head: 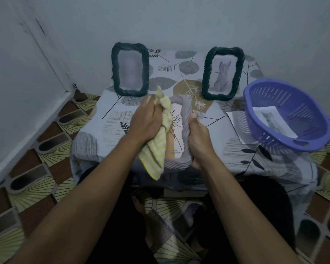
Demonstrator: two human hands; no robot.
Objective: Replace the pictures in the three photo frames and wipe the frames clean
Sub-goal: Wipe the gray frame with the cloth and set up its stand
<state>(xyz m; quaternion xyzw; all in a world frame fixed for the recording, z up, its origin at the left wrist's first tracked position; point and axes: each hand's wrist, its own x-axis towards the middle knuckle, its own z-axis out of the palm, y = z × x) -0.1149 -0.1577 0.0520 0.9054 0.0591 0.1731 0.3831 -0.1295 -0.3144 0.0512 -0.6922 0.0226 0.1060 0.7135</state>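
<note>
At the near edge of the low leaf-print table (91, 134), our right hand (197, 138) clasps the right rim of the pale grey rope-twist photo frame (185, 113), whose long axis runs away from us. Our left hand (147, 122), just beside it, bunches the yellow striped cloth (154, 157) against its glass.

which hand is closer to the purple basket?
Right. The right hand grips the grey frame, left of the basket; the left hand, holding the cloth, is further left.
</note>
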